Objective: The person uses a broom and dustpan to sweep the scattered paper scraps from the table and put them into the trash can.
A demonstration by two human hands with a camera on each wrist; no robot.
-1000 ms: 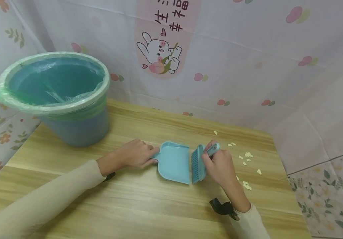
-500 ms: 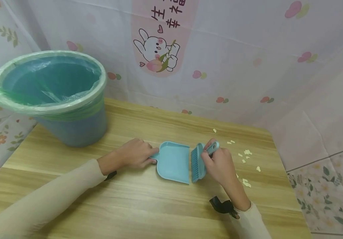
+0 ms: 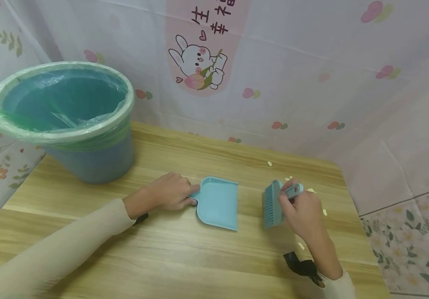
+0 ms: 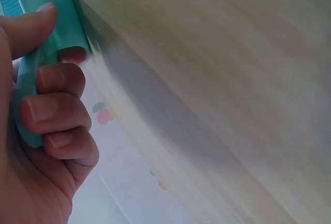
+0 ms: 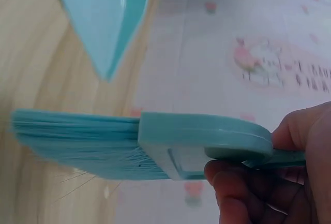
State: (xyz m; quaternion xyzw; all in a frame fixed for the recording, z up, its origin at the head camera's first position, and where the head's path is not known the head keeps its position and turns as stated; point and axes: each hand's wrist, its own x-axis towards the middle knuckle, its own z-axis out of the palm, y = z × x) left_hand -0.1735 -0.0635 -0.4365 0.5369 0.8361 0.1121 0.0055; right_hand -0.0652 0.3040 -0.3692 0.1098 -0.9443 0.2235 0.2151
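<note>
My left hand [image 3: 171,192] grips the short handle of a light blue dustpan [image 3: 218,203] lying on the wooden table; its broad edge faces right. The left wrist view shows fingers curled round the handle. In my right hand [image 3: 306,214] is a small blue hand brush [image 3: 273,205], held by its handle right of the dustpan, apart from it. Its bristles [image 5: 77,138] point away from the hand in the right wrist view. Small pale paper scraps [image 3: 324,212] lie around and beyond the right hand, which hides some of them. No scraps show in the dustpan.
A large blue bucket [image 3: 96,162] lined with a clear plastic bag stands at the table's back left. Behind the table [image 3: 177,265] hangs a white printed curtain [image 3: 293,74] with a rabbit picture. The table's right edge lies beyond the scraps.
My right hand has moved right with the brush, away from the dustpan's edge and towards the scraps, now covering several of them. The left hand and dustpan have stayed in place.
</note>
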